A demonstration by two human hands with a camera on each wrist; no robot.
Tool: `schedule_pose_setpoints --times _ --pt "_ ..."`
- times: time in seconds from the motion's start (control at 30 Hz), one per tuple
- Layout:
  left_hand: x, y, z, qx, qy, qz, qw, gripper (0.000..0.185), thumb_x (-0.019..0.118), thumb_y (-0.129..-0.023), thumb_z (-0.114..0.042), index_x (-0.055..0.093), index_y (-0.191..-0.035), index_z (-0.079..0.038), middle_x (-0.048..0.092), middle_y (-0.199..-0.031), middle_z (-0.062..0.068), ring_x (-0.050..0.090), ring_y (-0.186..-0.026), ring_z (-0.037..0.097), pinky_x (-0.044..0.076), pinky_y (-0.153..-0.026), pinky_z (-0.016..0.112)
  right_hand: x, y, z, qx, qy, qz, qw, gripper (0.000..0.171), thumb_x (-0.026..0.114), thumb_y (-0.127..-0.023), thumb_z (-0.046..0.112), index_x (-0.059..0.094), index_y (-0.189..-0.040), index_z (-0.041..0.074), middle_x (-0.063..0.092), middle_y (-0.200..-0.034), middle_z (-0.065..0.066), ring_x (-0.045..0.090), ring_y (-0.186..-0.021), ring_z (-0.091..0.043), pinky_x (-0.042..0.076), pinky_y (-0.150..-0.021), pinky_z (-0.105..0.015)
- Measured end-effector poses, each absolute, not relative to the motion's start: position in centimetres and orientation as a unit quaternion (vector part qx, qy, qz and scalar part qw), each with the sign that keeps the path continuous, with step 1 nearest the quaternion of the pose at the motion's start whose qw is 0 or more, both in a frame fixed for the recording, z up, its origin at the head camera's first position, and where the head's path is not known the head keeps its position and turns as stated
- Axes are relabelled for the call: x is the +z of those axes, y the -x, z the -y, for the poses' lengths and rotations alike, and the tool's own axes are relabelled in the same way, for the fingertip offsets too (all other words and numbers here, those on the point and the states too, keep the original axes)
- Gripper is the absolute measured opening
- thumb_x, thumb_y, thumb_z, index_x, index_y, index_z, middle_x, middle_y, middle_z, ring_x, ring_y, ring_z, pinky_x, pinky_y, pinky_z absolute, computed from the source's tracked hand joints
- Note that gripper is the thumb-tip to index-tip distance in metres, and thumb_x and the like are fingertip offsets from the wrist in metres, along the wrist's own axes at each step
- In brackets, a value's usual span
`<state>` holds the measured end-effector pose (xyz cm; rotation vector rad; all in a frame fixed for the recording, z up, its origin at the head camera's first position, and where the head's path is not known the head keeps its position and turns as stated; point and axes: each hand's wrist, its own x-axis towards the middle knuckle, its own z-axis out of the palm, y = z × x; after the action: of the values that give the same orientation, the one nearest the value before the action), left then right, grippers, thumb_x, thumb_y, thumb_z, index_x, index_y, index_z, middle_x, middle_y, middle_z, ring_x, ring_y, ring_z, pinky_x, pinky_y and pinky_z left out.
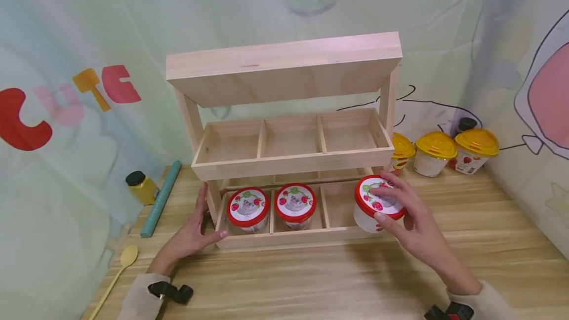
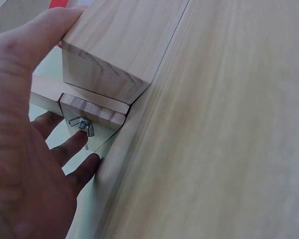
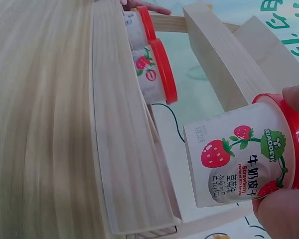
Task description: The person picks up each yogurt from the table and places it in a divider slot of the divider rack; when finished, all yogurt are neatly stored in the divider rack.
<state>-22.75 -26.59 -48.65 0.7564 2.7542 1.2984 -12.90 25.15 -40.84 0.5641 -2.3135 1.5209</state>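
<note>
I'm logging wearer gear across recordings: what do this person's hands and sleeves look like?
The left hand and right hand wear no gloves or visible rings. Pale beige fabric sleeves end near the wrists. Each wrist carries a chunky black device; the right one shows a small red patch. No cables are visible.

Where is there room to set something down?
The upper tray's three compartments; the lower tray's right compartment, left of the right hand and its cup; tabletop between shelf and sleeves. Crowded: lower left and middle, holding red-lidded cups; right rear, with yellow-lidded cups.
</note>
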Motion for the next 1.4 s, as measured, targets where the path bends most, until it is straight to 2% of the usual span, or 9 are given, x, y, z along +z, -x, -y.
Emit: schedule_pose_setpoints --times 0.2,0.27,0.53,0.7,0.87,0.97,1.13,1.23,1.4 --pt "-48.6 22.7 26.4 0.414 -0.235 -0.879 0.009 0.14 0.087 -0.089 -0.018 -0.027 -0.168 -0.034 0.015 -0.177 0.032 0.02 -0.157 0.067 0.02 -0.117 0.089 -41.2 13.6 -24.2 0.519 -0.192 0.819 0.15 0.046 0.073 -0.098 0.003 0.067 -0.141 0.017 0.039 -0.17 -0.005 0.045 -0.137 -0.001 0.054 -0.099 -0.008" --pt "-48.5 22.7 26.3 0.415 -0.237 -0.879 0.008 0.139 0.087 -0.089 -0.017 -0.027 -0.168 -0.033 0.014 -0.177 0.032 0.021 -0.157 0.067 0.02 -0.117 0.089 -41.3 14.0 -23.9 0.514 -0.19 0.824 0.146 0.045 0.072 -0.099 0.005 0.067 -0.141 0.019 0.039 -0.171 -0.007 0.047 -0.137 -0.005 0.054 -0.098 -0.008" --pt "-48.5 22.6 26.3 0.419 -0.234 -0.877 0.01 0.14 0.087 -0.088 -0.016 -0.026 -0.168 -0.034 0.007 -0.177 0.033 0.023 -0.155 0.068 0.02 -0.117 0.089 -42.3 15.9 -22.9 0.508 -0.178 0.833 0.128 0.042 0.073 -0.1 0.014 0.067 -0.142 0.022 0.039 -0.172 -0.012 0.05 -0.143 -0.039 0.053 -0.099 -0.01" --pt "-48.4 22.6 26.3 0.414 -0.23 -0.881 0.01 0.141 0.088 -0.087 -0.018 -0.026 -0.168 -0.034 0.008 -0.177 0.033 0.025 -0.154 0.067 0.021 -0.117 0.089 -43.1 17.2 -22.5 0.475 -0.168 0.853 0.134 0.042 0.075 -0.099 0.019 0.068 -0.141 0.021 0.042 -0.171 -0.012 0.052 -0.145 -0.041 0.055 -0.097 -0.017" --pt "-48.5 22.5 26.3 0.402 -0.222 -0.888 0.006 0.141 0.089 -0.086 -0.02 -0.025 -0.169 -0.034 0.005 -0.177 0.034 0.028 -0.153 0.066 0.022 -0.117 0.089 -44.1 18.4 -22.0 0.464 -0.177 0.856 0.141 0.04 0.076 -0.098 0.017 0.07 -0.137 0.017 0.044 -0.169 -0.015 0.05 -0.148 -0.041 0.049 -0.106 -0.017" --pt "-48.5 22.5 26.3 0.404 -0.224 -0.887 0.004 0.14 0.088 -0.086 -0.019 -0.024 -0.169 -0.033 0.005 -0.177 0.034 0.028 -0.153 0.066 0.022 -0.116 0.089 -44.8 19.0 -21.7 0.458 -0.179 0.858 0.148 0.039 0.076 -0.097 0.014 0.07 -0.136 0.015 0.045 -0.168 -0.017 0.048 -0.15 -0.042 0.051 -0.112 -0.029" --pt "-48.5 22.5 26.3 0.408 -0.23 -0.883 0.002 0.14 0.088 -0.087 -0.019 -0.024 -0.169 -0.032 0.005 -0.177 0.034 0.029 -0.153 0.066 0.023 -0.116 0.089 -45.4 19.4 -21.5 0.444 -0.179 0.864 0.157 0.039 0.077 -0.095 0.012 0.07 -0.134 0.012 0.049 -0.165 -0.021 0.047 -0.15 -0.043 0.049 -0.115 -0.062" --pt "-48.6 22.5 26.4 0.406 -0.231 -0.884 0.0 0.14 0.088 -0.086 -0.019 -0.024 -0.169 -0.032 0.006 -0.177 0.034 0.03 -0.152 0.066 0.024 -0.116 0.089 -45.4 19.4 -21.5 0.436 -0.181 0.869 0.149 0.041 0.078 -0.095 0.013 0.068 -0.135 0.011 0.047 -0.165 -0.021 0.047 -0.15 -0.044 0.047 -0.115 -0.067" --pt "-48.6 22.5 26.4 0.408 -0.234 -0.882 -0.004 0.14 0.088 -0.086 -0.019 -0.024 -0.169 -0.031 0.009 -0.177 0.034 0.032 -0.152 0.065 0.025 -0.116 0.089 -45.3 19.3 -21.7 0.406 -0.191 0.885 0.122 0.047 0.078 -0.096 0.018 0.063 -0.14 0.013 0.043 -0.168 -0.017 0.05 -0.145 -0.042 0.05 -0.113 -0.066"
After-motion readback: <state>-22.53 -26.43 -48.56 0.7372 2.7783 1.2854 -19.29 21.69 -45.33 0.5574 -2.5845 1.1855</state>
